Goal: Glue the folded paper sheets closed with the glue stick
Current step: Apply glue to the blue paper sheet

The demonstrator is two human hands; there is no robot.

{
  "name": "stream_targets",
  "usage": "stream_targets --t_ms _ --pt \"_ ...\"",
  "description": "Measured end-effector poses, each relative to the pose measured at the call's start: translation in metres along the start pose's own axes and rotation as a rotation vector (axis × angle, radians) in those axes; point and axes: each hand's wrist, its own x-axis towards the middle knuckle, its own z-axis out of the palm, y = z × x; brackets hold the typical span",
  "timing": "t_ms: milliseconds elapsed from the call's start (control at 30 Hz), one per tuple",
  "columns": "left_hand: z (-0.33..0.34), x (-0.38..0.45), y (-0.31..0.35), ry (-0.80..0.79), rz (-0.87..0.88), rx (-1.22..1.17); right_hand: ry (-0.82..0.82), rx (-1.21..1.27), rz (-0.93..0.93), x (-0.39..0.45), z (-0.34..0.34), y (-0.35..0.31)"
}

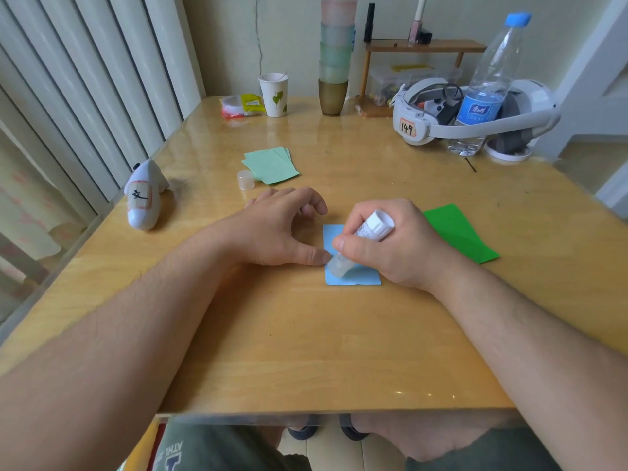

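Glue stick (pixel 368 232), a white plastic tube with a translucent tip, sits in your right hand (pixel 390 246); the fingers (pixel 339 244) are curled tightly round its barrel, and the tip is pressed down onto the small light-blue paper sheet (pixel 351 278) lying flat on the glossy wooden desk (pixel 306 334) right in front of you. Your left hand (pixel 282 226) rests beside the sheet holding nothing, its fingers loosely bent, with the thumb tip at the sheet's left edge, apparently pinning it.

Risks, as I judge them:
- The sheet is light and the desk looks slick. If you drag the stick away from your thumb with too much pressure, the paper could slide, buckle or crease.
- The tip is close to the sheet's left edge. Run past it and you smear glue on the desk, and the sheet may then stick there.
- Your thumb is just beside the tip; glue on it could lift the paper when you pull the hand away.
- The exposed glue column looks long and tilted. Heavy sideways force might snap or mash it.

The clear plastic cap (pixel 245 180) stands well apart, near the pale-green stack of paper sheets (pixel 270 164) at the desk's middle. A bright-green paper sheet (pixel 458 232) lies just beyond your right hand.
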Motion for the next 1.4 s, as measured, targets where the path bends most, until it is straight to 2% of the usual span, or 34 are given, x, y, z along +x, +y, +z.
stream_targets --t_ms 533,1000,1200,1400 --pt "-0.001 -0.002 0.003 -0.003 -0.005 -0.008 -0.083 -0.152 0.056 -0.002 -0.013 -0.005" --pt "-0.001 -0.002 0.003 -0.001 -0.008 -0.021 -0.075 -0.234 0.057 -0.001 -0.023 -0.001" --pt "-0.001 -0.002 0.004 -0.008 -0.018 -0.020 0.017 -0.004 -0.012 0.000 -0.025 -0.004" --pt "-0.001 -0.002 0.003 -0.007 -0.015 -0.029 -0.057 0.011 0.006 -0.001 -0.006 -0.003"
